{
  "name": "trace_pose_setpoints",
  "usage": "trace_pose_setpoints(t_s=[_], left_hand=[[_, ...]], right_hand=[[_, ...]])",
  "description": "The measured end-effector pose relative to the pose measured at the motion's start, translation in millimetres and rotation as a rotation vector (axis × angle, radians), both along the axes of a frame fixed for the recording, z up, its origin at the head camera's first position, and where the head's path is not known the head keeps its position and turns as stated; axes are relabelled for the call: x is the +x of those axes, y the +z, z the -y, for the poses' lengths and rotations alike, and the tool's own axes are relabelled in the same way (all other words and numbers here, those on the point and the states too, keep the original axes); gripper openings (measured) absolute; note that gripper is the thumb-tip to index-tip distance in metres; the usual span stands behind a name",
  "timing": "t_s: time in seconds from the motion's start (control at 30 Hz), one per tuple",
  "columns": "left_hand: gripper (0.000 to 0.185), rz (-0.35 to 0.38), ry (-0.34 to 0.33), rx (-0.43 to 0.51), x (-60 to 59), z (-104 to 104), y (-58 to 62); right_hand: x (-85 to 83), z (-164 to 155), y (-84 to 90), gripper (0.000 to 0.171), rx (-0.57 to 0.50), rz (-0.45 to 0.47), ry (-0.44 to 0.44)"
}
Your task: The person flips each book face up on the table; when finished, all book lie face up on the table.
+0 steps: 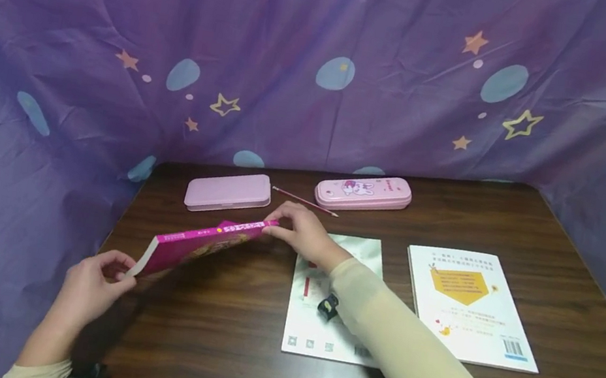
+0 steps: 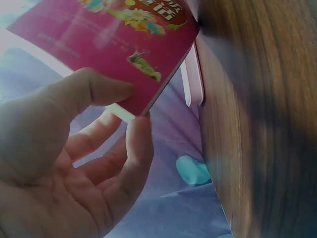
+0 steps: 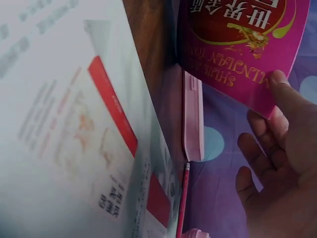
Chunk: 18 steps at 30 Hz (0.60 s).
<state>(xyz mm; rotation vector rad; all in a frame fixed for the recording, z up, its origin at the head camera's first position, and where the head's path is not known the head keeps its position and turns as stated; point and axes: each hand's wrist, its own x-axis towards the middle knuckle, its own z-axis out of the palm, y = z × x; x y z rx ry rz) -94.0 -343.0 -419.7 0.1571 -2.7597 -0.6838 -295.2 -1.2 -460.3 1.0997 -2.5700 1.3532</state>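
Observation:
A thick magenta book (image 1: 199,244) is lifted off the dark wooden table (image 1: 230,349), tilted with its spine up. My left hand (image 1: 99,279) pinches its near left corner between thumb and fingers (image 2: 136,134); its cover (image 2: 119,44) fills the top of the left wrist view. My right hand (image 1: 296,231) grips the book's far right corner, fingers (image 3: 277,99) curled under the cover (image 3: 242,44). My right forearm crosses a white booklet (image 1: 311,322).
A plain pink case (image 1: 228,192), a pencil (image 1: 304,201) and a pink rabbit-print case (image 1: 363,192) lie along the back edge. Another white booklet (image 1: 469,304) with a yellow panel lies at right. Purple star-patterned cloth (image 1: 324,53) walls in the table.

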Motion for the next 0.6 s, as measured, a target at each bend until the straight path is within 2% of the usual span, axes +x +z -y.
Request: trace_pose_setpoints(t_s=[0.1,0.2,0.37,0.5,0.6], left_hand=[[0.021,-0.043,0.030,0.033,-2.6,-0.4,-1.5],[0.025,-0.089,0.056,0.059,-5.4,-0.7,-2.6],[0.026,-0.191,0.122,0.073,-7.8,-4.6,0.0],[0.027,-0.286,0.161,0.092,-7.6,-9.0,3.5],[0.028,-0.347,0.158,0.125,-8.3,-11.7,5.7]], right_hand=[[-0.4,-0.2,2.0,0.020,-0.033,-0.004,-0.021],[0.9,-0.5,5.7,0.017,-0.084,0.034,-0.030],[2.7,-2.5,12.2,0.015,-0.168,0.074,-0.005],[3.6,-5.4,15.7,0.017,-0.174,0.056,-0.001],[4.1,-6.5,16.7,0.019,-0.182,0.055,-0.016]])
